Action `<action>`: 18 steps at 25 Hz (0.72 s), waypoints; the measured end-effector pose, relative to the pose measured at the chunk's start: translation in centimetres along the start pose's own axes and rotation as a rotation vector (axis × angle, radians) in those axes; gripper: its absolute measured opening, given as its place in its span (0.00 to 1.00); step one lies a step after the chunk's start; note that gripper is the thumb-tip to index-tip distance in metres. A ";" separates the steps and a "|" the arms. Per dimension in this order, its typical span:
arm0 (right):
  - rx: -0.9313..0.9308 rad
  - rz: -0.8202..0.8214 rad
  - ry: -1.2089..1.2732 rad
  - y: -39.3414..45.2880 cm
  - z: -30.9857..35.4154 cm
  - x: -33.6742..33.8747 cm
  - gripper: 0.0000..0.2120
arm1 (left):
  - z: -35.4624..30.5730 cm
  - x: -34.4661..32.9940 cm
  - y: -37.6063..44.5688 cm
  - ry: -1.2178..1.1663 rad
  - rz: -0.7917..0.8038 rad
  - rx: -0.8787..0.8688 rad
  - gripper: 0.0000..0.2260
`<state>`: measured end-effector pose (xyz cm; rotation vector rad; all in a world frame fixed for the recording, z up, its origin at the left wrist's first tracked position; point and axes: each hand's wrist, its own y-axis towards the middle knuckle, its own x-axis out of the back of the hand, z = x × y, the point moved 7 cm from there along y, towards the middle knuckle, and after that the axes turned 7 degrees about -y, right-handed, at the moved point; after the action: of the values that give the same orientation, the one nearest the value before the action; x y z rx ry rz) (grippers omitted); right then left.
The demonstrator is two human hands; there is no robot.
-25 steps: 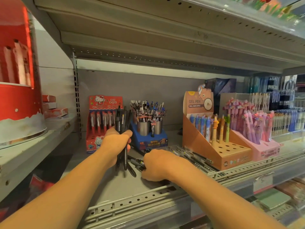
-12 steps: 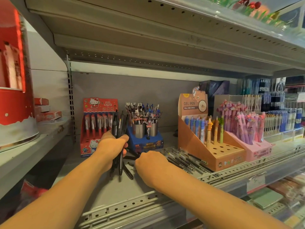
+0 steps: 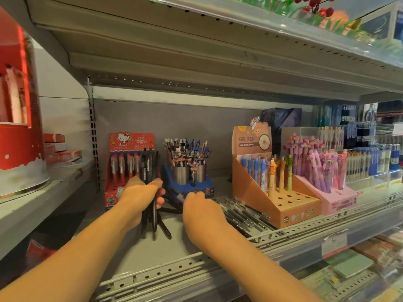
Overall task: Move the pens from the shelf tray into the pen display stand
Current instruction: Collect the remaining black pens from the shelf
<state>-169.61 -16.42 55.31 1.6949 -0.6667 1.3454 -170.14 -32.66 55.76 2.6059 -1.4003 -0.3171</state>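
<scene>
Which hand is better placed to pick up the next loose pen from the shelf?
Right hand: it hovers palm-down over the loose dark pens lying on the grey shelf. Left hand is full, gripping a bundle of black pens.

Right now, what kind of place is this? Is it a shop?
Most likely a stationery shop. Metal shelves hold cardboard display stands of pens, one printed GEL PEN, and a price tag holder hangs on the shelf edge. The left hand grips a bundle of black pens.
</scene>
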 end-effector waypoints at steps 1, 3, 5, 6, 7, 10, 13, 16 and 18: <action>-0.015 -0.031 0.043 -0.1 -0.1 0.4 0.17 | -0.3 0.1 -0.2 -0.003 -0.011 -0.004 0.03; -0.019 -0.072 0.077 -0.2 -0.2 0.8 0.19 | -1.0 0.3 -0.4 0.002 -0.039 -0.022 0.04; -0.017 -0.118 0.125 -0.2 -0.4 1.1 0.18 | -1.9 0.5 -0.7 0.020 -0.062 -0.057 0.10; -0.013 -0.140 0.170 -0.1 -0.4 1.3 0.16 | -2.4 0.5 -0.9 0.028 -0.071 -0.081 0.14; -0.010 -0.153 0.219 0.0 -0.4 1.3 0.14 | -2.9 0.5 -1.2 0.026 -0.080 -0.103 0.16; 0.017 -0.152 0.412 0.9 -0.2 1.0 0.09 | -3.9 0.3 -2.7 0.035 -0.081 -0.131 0.14; 0.006 -0.141 0.857 2.1 -1.0 1.0 0.05 | -3.6 -0.1 -4.6 0.024 -0.065 -0.101 0.07; 0.005 -0.127 1.403 2.9 -1.6 1.2 0.05 | -2.3 -1.2 -6.0 -0.124 -0.044 0.032 0.08; 0.071 -0.008 1.602 2.9 -1.2 1.2 0.05 | -1.6 -2.5 -6.3 -0.269 -0.020 0.122 0.09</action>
<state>-172.22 -16.73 57.37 0.2438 0.3413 2.1285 -165.99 -27.06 56.02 2.7593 -1.5191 -0.6242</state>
